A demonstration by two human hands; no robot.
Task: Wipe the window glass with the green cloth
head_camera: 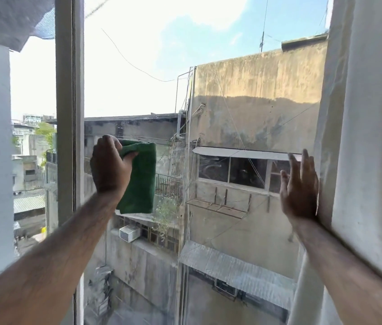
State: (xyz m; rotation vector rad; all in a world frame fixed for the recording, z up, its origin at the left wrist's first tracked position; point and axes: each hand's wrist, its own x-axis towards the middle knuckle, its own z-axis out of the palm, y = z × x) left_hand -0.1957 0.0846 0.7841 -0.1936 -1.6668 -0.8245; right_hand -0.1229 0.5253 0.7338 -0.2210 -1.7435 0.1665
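My left hand (110, 167) is raised in front of the window glass (220, 95) and grips the top corner of a folded green cloth (142, 179), which hangs down flat against the pane. The cloth sits just right of the grey vertical window frame (69, 113). My right hand (299, 191) is held up with fingers spread and straight, empty, at the right edge of the pane beside the white wall. Faint smears show on the glass over the building outside.
A white wall or window reveal (368, 137) fills the right side and touches my right forearm. Another pane (33, 137) lies left of the frame. Weathered buildings, wires and an air-conditioning unit (129, 233) are outside, far below.
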